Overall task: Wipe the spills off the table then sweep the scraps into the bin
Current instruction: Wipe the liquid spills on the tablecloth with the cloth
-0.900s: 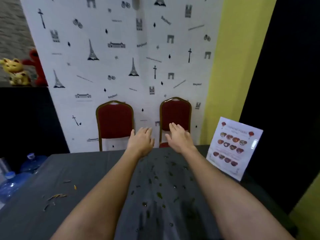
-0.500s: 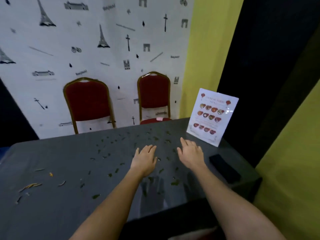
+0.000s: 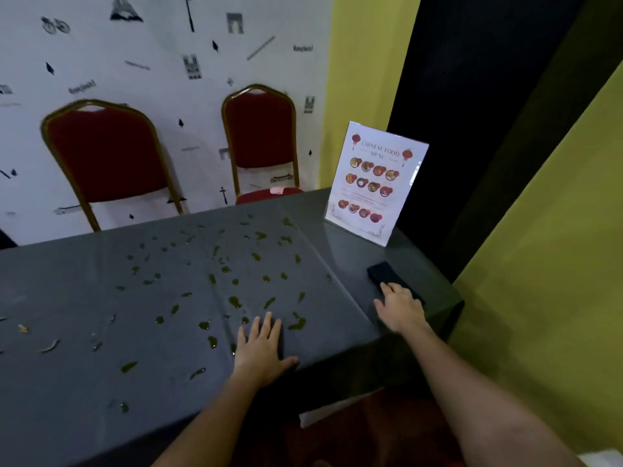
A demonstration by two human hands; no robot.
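Observation:
A grey table (image 3: 84, 382) fills the lower left. Several greenish spill drops (image 3: 235, 301) dot its middle and right part. A few scraps (image 3: 50, 345) lie near its left edge. My left hand (image 3: 261, 348) rests flat on the table near the front edge, fingers apart and holding nothing. A dark folded cloth (image 3: 384, 274) lies near the table's right end. My right hand (image 3: 401, 308) lies flat with its fingertips on the near end of the cloth, not gripping it. No bin is in view.
A standing menu card (image 3: 374, 183) is at the table's far right corner. Two red chairs, one left (image 3: 104, 156) and one right (image 3: 263, 136), stand behind the table against a white patterned wall. A yellow wall (image 3: 556, 264) is close on the right.
The view has tilted down and right. My right hand has reached right onto the dark cloth. My left hand has drawn back toward the table's front edge.

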